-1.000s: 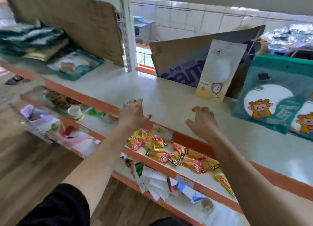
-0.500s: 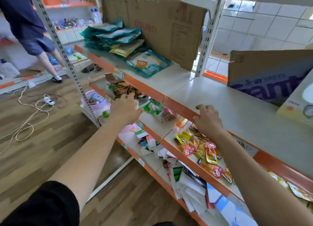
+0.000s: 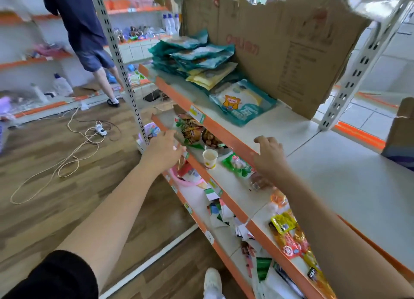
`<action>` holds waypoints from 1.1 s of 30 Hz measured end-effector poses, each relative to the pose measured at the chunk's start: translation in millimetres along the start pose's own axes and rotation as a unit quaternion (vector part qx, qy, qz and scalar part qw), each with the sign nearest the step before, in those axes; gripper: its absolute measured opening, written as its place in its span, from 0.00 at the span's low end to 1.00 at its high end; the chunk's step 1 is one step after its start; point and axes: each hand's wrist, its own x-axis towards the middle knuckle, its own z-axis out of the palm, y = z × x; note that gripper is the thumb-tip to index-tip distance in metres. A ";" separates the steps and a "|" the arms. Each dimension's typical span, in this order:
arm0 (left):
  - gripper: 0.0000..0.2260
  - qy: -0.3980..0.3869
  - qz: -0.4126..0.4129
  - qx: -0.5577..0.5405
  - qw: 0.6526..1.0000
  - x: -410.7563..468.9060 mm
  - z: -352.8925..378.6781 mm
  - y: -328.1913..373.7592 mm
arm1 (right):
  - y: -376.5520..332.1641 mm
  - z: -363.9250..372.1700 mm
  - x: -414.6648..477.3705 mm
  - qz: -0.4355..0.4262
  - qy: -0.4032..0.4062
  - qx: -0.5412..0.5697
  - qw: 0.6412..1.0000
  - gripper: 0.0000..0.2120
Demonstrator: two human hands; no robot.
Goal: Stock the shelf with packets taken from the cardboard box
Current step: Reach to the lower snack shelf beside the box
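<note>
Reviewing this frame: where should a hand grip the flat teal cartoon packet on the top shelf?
Probably pinch the teal cartoon packet by its near edge, from the aisle side: it lies flat, cardboard sheet stands behind, packet stack crowds its left.

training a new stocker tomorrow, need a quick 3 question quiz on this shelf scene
1. True or false: the right hand is holding a packet.
2. What colour are most packets in the stack on the shelf in front of the torn cardboard sheet?
3. Where does the paper cup stand? A) beside the stack B) one shelf lower C) on the floor

Key: 1 false, the hand rests empty on the shelf's orange edge. 2 teal. 3 B.
</note>
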 end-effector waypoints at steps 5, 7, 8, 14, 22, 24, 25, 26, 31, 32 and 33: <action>0.23 0.006 -0.022 -0.010 1.000 67.5 -17.0 -8.6 | -25.2 11.6 71.5 -0.018 -0.009 0.034 0.999 0.22; 0.23 0.008 -0.025 -0.004 1.000 89.9 -19.8 -9.6 | -31.7 16.1 96.0 -0.024 -0.014 0.041 0.999 0.23; 0.24 0.012 -0.025 -0.002 1.000 99.2 -20.6 -9.9 | -34.7 18.3 107.2 -0.025 -0.020 0.045 0.998 0.24; 0.21 0.012 -0.021 -0.001 1.000 141.8 -14.7 -27.5 | -50.8 33.3 156.4 -0.014 -0.032 0.037 0.999 0.22; 0.24 -0.006 0.003 -0.030 1.000 205.7 -18.2 -43.8 | -68.5 50.6 203.8 0.043 -0.037 0.026 0.998 0.20; 0.24 0.000 0.030 -0.028 0.999 228.7 -23.3 -45.0 | -76.6 53.4 215.1 0.059 -0.028 0.020 0.998 0.20; 0.24 0.003 0.047 -0.023 0.999 241.3 -26.1 -46.3 | -81.1 54.1 220.9 0.068 -0.022 0.021 0.997 0.21; 0.24 0.003 0.064 -0.017 0.998 254.6 -29.6 -47.6 | -86.1 54.9 227.4 0.077 -0.014 0.027 0.997 0.21; 0.24 0.007 0.141 -0.031 0.990 323.7 -48.7 -58.4 | -109.8 58.9 263.2 0.122 0.023 0.058 0.991 0.21; 0.24 0.011 0.157 -0.031 0.987 335.3 -52.5 -61.1 | -113.9 60.2 270.1 0.133 0.031 0.066 0.988 0.21; 0.24 0.016 0.172 -0.029 0.985 345.6 -56.5 -63.2 | -118.6 60.8 275.4 0.146 0.036 0.067 0.986 0.21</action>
